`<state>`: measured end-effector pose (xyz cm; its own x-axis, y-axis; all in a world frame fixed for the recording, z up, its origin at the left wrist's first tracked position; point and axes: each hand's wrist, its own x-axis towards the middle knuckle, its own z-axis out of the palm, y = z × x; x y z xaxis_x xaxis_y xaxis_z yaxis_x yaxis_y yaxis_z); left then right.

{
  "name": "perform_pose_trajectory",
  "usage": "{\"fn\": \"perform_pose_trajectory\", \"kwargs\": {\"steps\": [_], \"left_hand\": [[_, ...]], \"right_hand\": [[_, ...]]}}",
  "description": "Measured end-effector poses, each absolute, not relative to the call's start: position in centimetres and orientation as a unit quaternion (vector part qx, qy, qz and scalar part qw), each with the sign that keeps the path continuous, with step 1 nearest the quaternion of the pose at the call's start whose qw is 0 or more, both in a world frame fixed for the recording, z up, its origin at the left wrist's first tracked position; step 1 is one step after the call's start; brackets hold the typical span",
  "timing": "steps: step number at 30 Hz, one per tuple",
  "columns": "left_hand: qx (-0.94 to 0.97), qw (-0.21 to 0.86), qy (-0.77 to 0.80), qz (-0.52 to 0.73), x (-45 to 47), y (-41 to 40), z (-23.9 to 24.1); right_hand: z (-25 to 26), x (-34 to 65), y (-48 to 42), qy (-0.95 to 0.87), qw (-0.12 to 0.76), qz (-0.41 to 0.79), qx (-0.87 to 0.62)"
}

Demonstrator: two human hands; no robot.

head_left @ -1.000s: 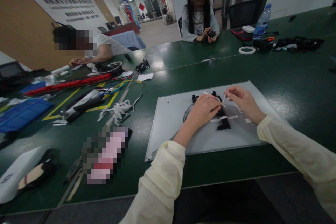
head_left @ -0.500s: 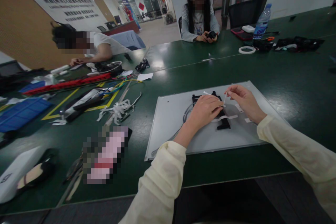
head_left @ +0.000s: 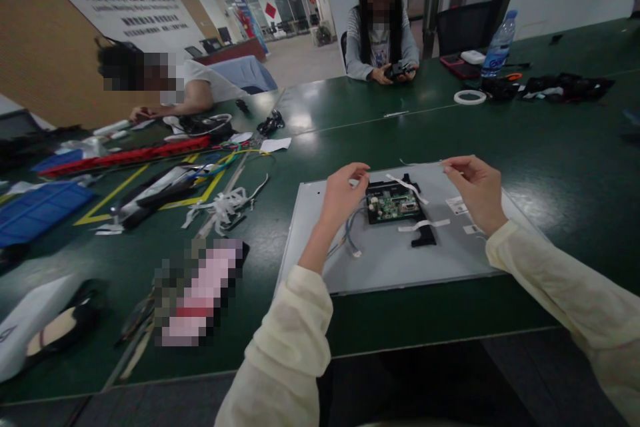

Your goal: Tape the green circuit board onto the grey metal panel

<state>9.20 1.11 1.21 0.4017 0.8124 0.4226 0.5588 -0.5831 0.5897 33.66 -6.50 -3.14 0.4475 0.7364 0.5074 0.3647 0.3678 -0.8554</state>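
Note:
A green circuit board (head_left: 395,207) sits on a black bracket (head_left: 425,233) lying on a pale flat panel (head_left: 390,270). White tape strips cross the bracket, one a slanting strip (head_left: 407,188) and one a lower strip (head_left: 424,225). My left hand (head_left: 345,197) is raised by the board's left side, fingers curved, a gap between thumb and fingers, nothing visible in them. Near the panel's far edge my right hand (head_left: 473,190) is closed in a pinch, with a thin white strip (head_left: 410,162) trailing left from its fingertips. Grey cables (head_left: 350,233) lie left of the board.
Left on the green table are crumpled white strips (head_left: 225,207), a phone (head_left: 205,297), a blue tray (head_left: 40,210) and a red bar (head_left: 130,157). A tape roll (head_left: 470,97) and a water bottle (head_left: 497,47) stand far right. Two people sit across the table.
My hands have parted: the left moved left and up off the board, the right moved slightly up and away. The circuit board and slanting strip now show. The person opposite turned the dark object held.

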Motion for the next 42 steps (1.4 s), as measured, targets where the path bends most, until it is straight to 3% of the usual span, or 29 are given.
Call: {"fn": "perform_pose_trajectory", "kwargs": {"steps": [7,13,17,21,24,42], "left_hand": [[0.891,0.270,0.328,0.160,4.2,1.5,0.7],[0.863,0.370,0.320,0.127,2.8,2.3,0.4],[0.806,0.441,0.338,0.205,2.0,3.3,-0.6],[0.752,0.344,0.443,0.347,2.2,3.8,-1.5],[0.759,0.269,0.459,0.376,3.0,3.4,-1.3],[0.868,0.210,0.380,0.241,4.0,1.8,-1.4]], "right_hand": [[-0.4,31.8,-7.9,-0.698,0.546,-0.116,-0.447],[2.2,27.0,-6.9,-0.796,0.451,-0.144,-0.379],[1.2,23.6,-6.5,-0.839,0.366,-0.149,-0.375],[-0.8,21.9,-7.1,-0.871,0.300,-0.155,-0.357],[-1.4,21.4,-7.5,-0.876,0.292,-0.157,-0.351],[-1.7,20.9,-7.0,-0.909,0.183,-0.081,-0.366]]}}
